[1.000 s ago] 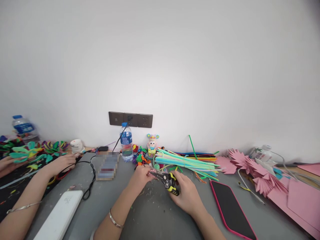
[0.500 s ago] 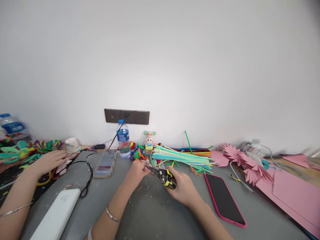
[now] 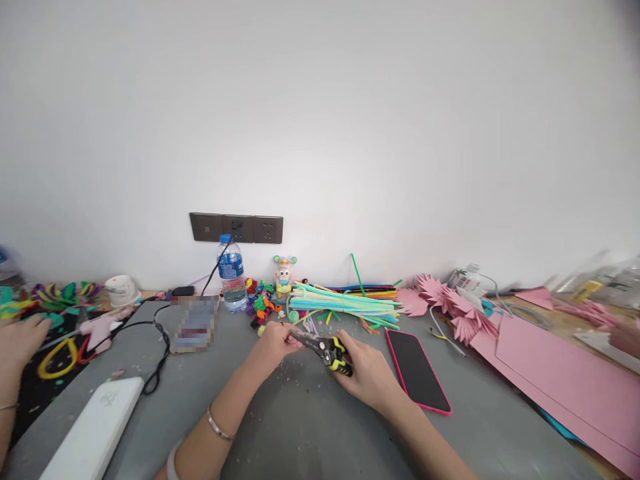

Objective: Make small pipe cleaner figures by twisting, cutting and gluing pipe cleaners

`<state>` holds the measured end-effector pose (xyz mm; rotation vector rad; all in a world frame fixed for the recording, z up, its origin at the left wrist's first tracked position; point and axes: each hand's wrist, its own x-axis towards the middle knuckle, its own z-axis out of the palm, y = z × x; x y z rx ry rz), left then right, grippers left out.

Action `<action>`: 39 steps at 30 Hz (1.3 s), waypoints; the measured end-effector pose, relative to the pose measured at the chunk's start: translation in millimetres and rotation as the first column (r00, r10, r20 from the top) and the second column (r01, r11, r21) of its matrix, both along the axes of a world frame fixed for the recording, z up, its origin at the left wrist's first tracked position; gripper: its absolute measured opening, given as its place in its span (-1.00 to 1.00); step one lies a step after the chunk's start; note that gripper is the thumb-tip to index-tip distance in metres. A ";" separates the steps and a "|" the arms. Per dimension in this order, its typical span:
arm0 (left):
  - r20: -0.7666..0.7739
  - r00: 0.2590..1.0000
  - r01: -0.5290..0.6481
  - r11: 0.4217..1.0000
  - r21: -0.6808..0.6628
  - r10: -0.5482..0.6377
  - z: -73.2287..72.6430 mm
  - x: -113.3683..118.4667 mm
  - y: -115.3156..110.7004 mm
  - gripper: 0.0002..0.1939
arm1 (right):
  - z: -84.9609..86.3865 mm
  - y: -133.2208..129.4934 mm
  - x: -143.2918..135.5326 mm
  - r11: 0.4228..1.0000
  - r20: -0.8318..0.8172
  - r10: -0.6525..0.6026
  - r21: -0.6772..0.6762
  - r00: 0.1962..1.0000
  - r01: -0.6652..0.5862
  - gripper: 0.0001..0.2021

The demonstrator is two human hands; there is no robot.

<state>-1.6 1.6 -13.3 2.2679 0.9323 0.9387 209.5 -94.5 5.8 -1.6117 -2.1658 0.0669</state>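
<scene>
Around the black and yellow pliers (image 3: pixel 327 351), near the middle of the table, my right hand (image 3: pixel 364 368) is closed on the handles. The jaws point left and meet a small pink piece (image 3: pixel 296 340). My left hand (image 3: pixel 274 343) pinches that piece between its fingertips. Just behind the hands lie a bundle of pale pipe cleaners (image 3: pixel 350 303) and a small heap of colourful pieces (image 3: pixel 263 305). A small figure with round blue and yellow ears (image 3: pixel 284 280) stands upright by the wall.
A water bottle (image 3: pixel 232 277), a blurred-out flat item (image 3: pixel 195 325), black cables (image 3: pixel 164 353) and a white power bank (image 3: pixel 95 427) are left. A pink-edged phone (image 3: pixel 418 371) and pink paper (image 3: pixel 565 387) lie right. Another person's hand (image 3: pixel 20 343) is at the far left.
The view has turned slightly right, so things sit further left in the picture. The other person's hand has moved left, away from the white cup. My hands still hold the pliers and the pink piece.
</scene>
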 end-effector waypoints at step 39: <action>0.033 0.988 -0.140 0.956 -0.258 0.153 11.7 9.1 -16.4 -0.64 | -40.3 -9.9 -7.4 0.961 -0.210 -0.126 0.215 0.970 0.172 -0.90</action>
